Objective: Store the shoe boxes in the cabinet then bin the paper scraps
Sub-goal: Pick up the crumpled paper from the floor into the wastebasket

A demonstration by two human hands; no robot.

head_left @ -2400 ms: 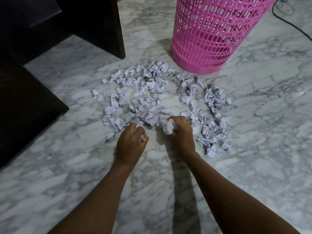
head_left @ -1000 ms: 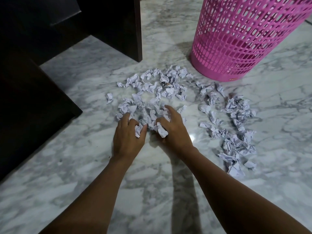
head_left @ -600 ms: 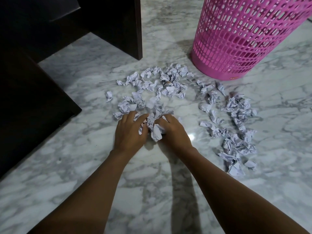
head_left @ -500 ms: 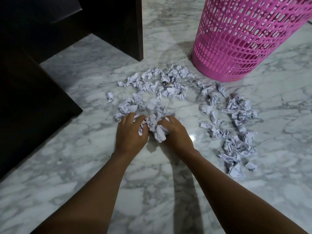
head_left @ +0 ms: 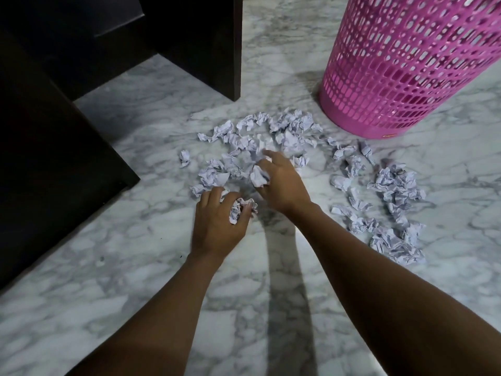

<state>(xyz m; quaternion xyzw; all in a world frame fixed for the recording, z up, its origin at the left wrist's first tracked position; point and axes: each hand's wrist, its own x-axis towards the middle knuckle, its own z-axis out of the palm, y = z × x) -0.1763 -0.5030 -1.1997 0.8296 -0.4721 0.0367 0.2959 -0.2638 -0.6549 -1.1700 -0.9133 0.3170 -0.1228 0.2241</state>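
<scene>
Left hand (head_left: pixel 217 229) and right hand (head_left: pixel 283 185) each clutch crumpled paper scraps (head_left: pixel 287 137); I'd rake fuller handfuls together before lifting them to the pink bin (head_left: pixel 406 63).

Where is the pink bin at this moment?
In the head view the pink perforated bin stands upright on the marble floor at the upper right, just beyond the crumpled paper scraps and to the right of the dark furniture panel.
</scene>
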